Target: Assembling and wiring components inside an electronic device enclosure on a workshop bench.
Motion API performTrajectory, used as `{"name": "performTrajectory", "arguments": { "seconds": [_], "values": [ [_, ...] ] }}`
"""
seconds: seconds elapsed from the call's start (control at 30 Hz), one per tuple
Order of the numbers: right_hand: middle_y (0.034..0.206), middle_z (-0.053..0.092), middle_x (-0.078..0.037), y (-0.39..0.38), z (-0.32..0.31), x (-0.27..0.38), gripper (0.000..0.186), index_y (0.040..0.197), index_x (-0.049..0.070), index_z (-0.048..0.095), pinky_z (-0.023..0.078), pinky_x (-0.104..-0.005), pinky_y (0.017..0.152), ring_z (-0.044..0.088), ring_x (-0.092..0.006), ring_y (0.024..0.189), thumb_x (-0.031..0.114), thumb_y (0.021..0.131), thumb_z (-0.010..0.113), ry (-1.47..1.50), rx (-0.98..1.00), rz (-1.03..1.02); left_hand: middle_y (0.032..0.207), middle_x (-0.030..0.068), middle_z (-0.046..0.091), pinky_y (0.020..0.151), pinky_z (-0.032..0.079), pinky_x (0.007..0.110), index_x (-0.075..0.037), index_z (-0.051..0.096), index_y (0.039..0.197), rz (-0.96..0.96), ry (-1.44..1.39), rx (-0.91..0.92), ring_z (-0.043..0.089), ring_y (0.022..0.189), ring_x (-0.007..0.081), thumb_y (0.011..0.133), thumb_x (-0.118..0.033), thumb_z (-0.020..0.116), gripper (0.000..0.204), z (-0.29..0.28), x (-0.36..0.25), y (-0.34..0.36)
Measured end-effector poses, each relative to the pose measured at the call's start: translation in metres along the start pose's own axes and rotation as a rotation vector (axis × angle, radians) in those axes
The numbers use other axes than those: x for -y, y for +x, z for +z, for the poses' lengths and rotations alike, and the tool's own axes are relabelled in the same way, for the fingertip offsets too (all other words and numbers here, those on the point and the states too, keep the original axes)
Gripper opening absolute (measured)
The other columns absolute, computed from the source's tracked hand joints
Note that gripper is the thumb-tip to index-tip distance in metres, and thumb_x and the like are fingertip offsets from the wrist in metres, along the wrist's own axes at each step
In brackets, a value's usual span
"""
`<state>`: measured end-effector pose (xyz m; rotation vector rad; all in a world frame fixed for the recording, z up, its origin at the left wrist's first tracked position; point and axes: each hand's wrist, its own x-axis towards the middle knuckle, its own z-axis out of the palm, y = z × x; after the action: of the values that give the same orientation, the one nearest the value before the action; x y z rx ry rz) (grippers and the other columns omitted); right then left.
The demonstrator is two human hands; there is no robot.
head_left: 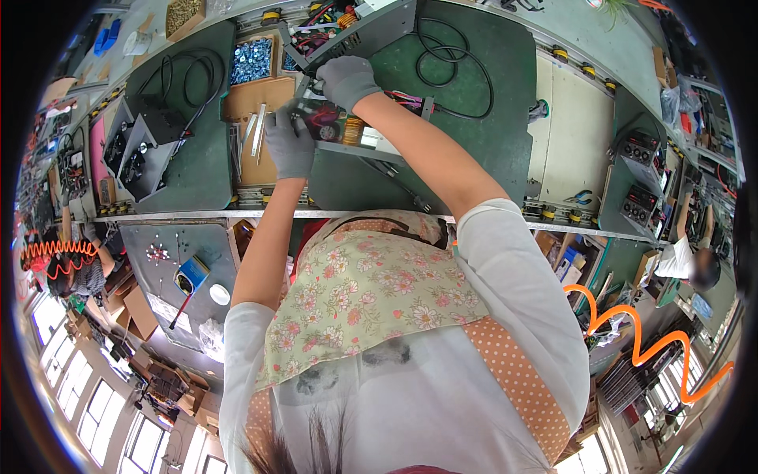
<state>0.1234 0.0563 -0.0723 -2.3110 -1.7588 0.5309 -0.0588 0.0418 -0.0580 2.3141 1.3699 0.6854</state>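
Note:
On the green work mat (pixel 505 150) lies an open electrical unit (pixel 339 148) with a grey metal frame, a copper-wound coil (pixel 353 131) and wires. My left hand (pixel 290 148), in a grey glove, grips the unit's left end with curled fingers. Just beyond it, my right hand (pixel 348 81), also gloved, is closed at the unit's far left corner. Whatever its fingertips pinch is hidden. A second open unit (pixel 359 39) in a dark metal case stands beyond my right hand. My right forearm covers part of the nearer unit.
Left of my hands, a box of blue-topped small parts (pixel 253 61) sits behind a cardboard tray (pixel 260 150) with metal strips. A black cable (pixel 482 87) loops over the mat. Further left is another metal case (pixel 142 150); pliers (pixel 580 197) lie right. Co-workers sit at both sides.

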Motion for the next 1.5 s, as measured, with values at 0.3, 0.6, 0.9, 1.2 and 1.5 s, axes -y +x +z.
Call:
{"name": "performTrajectory", "arguments": {
  "seconds": [0.3,0.6,0.9,1.2,1.5],
  "values": [
    [0.102,0.062,-0.007,-0.001,-0.016,-0.009,0.043,0.124,0.021,0.059,0.056,-0.0400,0.078,0.066,-0.0271,0.095,0.006,0.084,0.061,-0.122,-0.083,-0.450,0.104,0.0185,0.064,0.085,0.049,0.045,-0.005,0.063,0.115,0.001,-0.005,0.008,0.060,0.099,0.0367,0.085,-0.005,0.059,0.031,0.000,0.000,-0.001],
    [0.101,0.064,-0.012,0.026,-0.020,-0.011,0.019,0.104,0.011,0.068,0.055,-0.0445,0.080,0.067,-0.0300,0.094,0.017,0.090,0.057,-0.152,-0.016,-0.602,0.105,0.0181,0.063,0.084,0.049,0.047,-0.008,0.063,0.116,-0.004,0.002,-0.004,0.060,0.097,0.0367,0.085,-0.006,0.058,0.031,0.000,-0.002,-0.001],
    [0.106,0.064,-0.006,-0.013,-0.021,-0.007,0.032,0.112,0.018,0.068,0.054,-0.0399,0.079,0.066,-0.0268,0.094,0.010,0.082,0.063,0.071,-0.318,-0.489,0.106,0.0123,0.064,0.074,0.053,0.033,-0.004,0.061,0.120,-0.186,-0.241,0.033,0.064,0.083,0.0215,0.087,-0.017,0.068,0.036,-0.014,0.008,-0.005],
    [0.093,0.070,-0.014,-0.070,0.007,0.036,0.032,0.106,0.014,0.069,0.052,-0.0448,0.078,0.066,-0.0350,0.086,0.037,0.086,0.060,0.620,0.182,-0.290,0.105,0.0084,0.064,0.078,0.052,0.024,0.003,0.056,0.123,-0.482,-0.906,-0.096,0.062,0.090,0.0114,0.079,-0.007,0.081,0.051,-0.024,-0.003,-0.017],
    [0.093,0.070,-0.014,-0.073,0.007,0.029,0.022,0.104,0.013,0.071,0.053,-0.0407,0.076,0.067,-0.0321,0.084,0.024,0.085,0.066,0.632,0.006,-0.248,0.109,0.0147,0.069,0.088,0.051,0.026,0.006,0.054,0.124,-0.341,-0.912,0.036,0.066,0.099,0.0162,0.086,0.001,0.069,0.041,-0.036,0.008,-0.016]
  ]
}}
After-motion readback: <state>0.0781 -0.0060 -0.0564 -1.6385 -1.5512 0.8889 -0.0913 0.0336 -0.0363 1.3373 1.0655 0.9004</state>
